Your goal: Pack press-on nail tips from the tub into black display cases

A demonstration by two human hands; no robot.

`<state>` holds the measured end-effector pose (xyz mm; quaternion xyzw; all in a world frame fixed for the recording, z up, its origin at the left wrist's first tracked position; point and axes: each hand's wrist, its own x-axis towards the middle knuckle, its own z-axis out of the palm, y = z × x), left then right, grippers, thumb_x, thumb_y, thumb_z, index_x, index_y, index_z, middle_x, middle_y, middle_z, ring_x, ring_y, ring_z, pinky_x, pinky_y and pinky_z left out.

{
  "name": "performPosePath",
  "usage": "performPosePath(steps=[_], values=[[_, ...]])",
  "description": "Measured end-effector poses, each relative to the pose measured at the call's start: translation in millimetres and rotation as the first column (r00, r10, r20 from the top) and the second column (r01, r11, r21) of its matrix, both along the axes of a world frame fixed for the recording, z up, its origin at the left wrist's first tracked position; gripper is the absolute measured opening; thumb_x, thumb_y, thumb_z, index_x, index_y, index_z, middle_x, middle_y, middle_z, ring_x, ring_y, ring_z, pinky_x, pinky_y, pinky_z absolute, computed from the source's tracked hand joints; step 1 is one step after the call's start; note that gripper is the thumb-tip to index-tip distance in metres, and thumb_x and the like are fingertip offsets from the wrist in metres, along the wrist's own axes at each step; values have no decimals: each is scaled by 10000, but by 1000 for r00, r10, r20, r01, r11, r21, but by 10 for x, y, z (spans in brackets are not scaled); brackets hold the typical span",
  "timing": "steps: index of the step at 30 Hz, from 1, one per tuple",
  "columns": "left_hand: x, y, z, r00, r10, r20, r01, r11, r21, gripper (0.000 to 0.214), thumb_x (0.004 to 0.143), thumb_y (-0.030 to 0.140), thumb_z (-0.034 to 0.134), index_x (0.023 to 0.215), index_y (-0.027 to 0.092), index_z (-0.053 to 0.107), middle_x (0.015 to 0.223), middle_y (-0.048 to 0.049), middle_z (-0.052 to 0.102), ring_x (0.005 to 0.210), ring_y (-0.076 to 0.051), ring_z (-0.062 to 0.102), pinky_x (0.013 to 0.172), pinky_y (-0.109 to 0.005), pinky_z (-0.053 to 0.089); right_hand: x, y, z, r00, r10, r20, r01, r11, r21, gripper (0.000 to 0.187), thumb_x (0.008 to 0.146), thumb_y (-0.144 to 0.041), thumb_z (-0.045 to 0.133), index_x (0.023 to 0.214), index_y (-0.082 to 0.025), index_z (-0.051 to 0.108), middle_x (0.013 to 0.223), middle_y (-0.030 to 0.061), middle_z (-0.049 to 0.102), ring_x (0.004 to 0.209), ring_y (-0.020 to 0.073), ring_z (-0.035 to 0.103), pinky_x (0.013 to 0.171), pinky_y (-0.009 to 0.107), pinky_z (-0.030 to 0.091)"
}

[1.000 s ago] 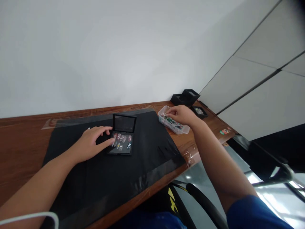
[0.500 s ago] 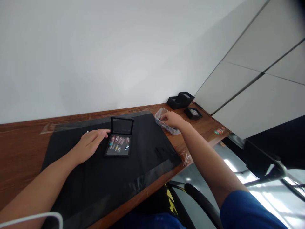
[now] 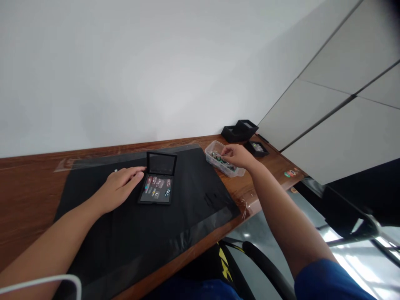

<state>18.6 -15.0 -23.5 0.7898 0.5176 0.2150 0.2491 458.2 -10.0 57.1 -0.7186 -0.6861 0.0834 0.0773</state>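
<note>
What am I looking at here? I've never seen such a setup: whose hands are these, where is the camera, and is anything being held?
There's no robot here: these are a person's two bare hands. The view comes from a camera worn on that person's head, looking forward and down.

On the wooden table lies a black mat. On the mat stands an open black case with small nail-like pieces in it. To the right are a clear tub of small bits and, behind it, black boxes.

The left hand is at the case's left edge, not gripping it. The right hand is over the tub, fingertips pinched; whatever they may hold is too small to tell.
</note>
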Motion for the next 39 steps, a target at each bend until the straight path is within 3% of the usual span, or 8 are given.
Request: performPosePath(steps=[4,7,11,14,20,26,30,39], values=[[0,3,-17,998,-51,-46,52,998,35,703,947,690,390,1444,214,534,1108,-72,723,1009,-289,640,968,-459,447,-28,-57,109,999,32,-24,-31,998,56,200,817,-298,700,977,-186,745,968,48,775,743,167,676,676,262,479],[-5,6,-24,996,-65,-62,69,996,58,671,926,677,444,1403,223,569,1135,-73,710,969,-280,633,951,-462,439,-184,-135,268,998,58,8,-58,971,230,235,839,-342,691,1017,-197,742,982,61,769,766,189,663,687,295,469],[-1,8,-15,994,-71,-78,76,996,52,634,913,670,451,1332,226,621,1143,-79,703,939,-285,629,933,-476,432,-621,-251,356,980,162,-116,-83,859,505,163,893,-302,631,983,-203,726,883,40,743,707,166,631,682,297,470],[0,8,-16,995,-69,-70,73,996,48,638,899,666,470,1331,221,620,1160,-87,701,991,-303,624,942,-478,430,-1042,-246,202,908,323,-268,-97,783,614,203,970,-289,537,1052,-210,705,896,36,732,741,158,639,709,285,484],[-20,7,-37,995,-83,-59,86,994,63,626,912,640,487,1355,214,606,1146,-87,705,1028,-308,623,951,-473,432,-1699,1,-244,795,438,-421,-190,838,512,206,993,-349,550,1065,-214,688,959,18,738,727,137,611,713,268,460],[3,4,-1,996,-82,-40,84,995,57,554,937,591,466,1320,229,637,1121,-83,716,990,-288,633,934,-466,442,-1846,83,-428,746,472,-470,-204,834,513,347,1040,-418,451,881,-196,665,881,34,697,813,159,614,755,275,437],[62,-30,20,997,-31,-71,37,996,80,521,942,582,474,1287,237,658,1084,-78,724,963,-283,639,902,-456,447,-1805,61,-507,678,478,-558,-194,849,491,398,1032,-482,442,804,-204,612,802,20,645,771,157,596,744,271,444],[41,-36,-5,997,-39,-64,44,996,78,456,932,554,540,1239,244,672,1093,-65,735,1004,-296,645,912,-452,456,-1850,-110,-401,707,524,-474,-293,828,478,324,1014,-432,485,858,-207,658,819,40,681,750,161,616,723,280,451]])
